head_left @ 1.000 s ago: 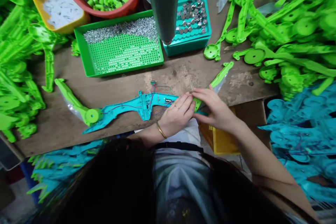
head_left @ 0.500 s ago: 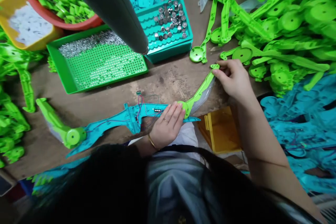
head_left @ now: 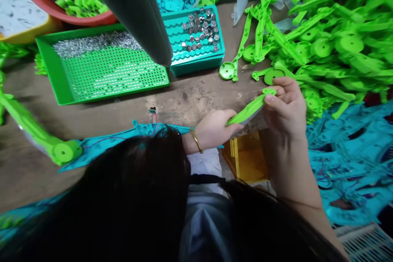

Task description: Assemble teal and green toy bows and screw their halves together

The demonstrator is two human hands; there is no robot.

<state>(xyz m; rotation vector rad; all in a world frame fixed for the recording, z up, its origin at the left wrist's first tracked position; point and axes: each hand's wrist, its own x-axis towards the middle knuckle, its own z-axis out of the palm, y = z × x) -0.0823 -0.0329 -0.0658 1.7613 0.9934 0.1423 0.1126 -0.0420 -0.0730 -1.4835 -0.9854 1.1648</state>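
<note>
My right hand, right of the frame's centre, pinches the upper end of a green plastic arm piece between thumb and fingertips, fingers curled. My left hand, just below centre, closes around the lower end of the same piece, so it runs slanting between both hands, lifted off the wooden bench. Left of my left hand, a teal bow-shaped body with thin red and blue wires lies flat on the bench, partly hidden by my hair; a green arm with a round hub sits at its left end. Higher up stand a green perforated tray and a teal tray of small metal cells. Green arm parts are heaped in the upper right, and teal parts in the lower right.
</note>
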